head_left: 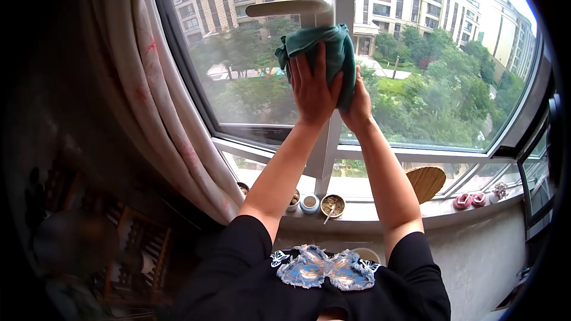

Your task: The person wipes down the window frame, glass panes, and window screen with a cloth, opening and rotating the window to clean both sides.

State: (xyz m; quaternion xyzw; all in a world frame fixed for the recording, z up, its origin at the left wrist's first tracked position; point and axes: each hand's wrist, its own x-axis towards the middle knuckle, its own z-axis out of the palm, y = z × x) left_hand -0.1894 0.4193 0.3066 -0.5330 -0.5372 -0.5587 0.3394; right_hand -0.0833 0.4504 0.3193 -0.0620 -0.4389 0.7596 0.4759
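Note:
A green cleaning cloth point(338, 50) is bunched around the upright window frame point(326, 154), just below the pale window handle point(291, 8). My left hand point(313, 92) presses the cloth from the front, its fingers reaching up over the folds and its thumb toward the right. At the cloth's right edge, my right hand point(359, 104) grips it from the side, with part of its fingers hidden behind the fabric. Both arms are raised and stretched forward. The handle points left, above the cloth.
On the sill stand a bowl with a spoon point(332, 205), a small blue-white jar point(309, 204), a woven fan point(426, 183) and pink little shoes point(470, 201). A long curtain point(157, 95) hangs at left. Wooden shelving point(134, 249) is lower left.

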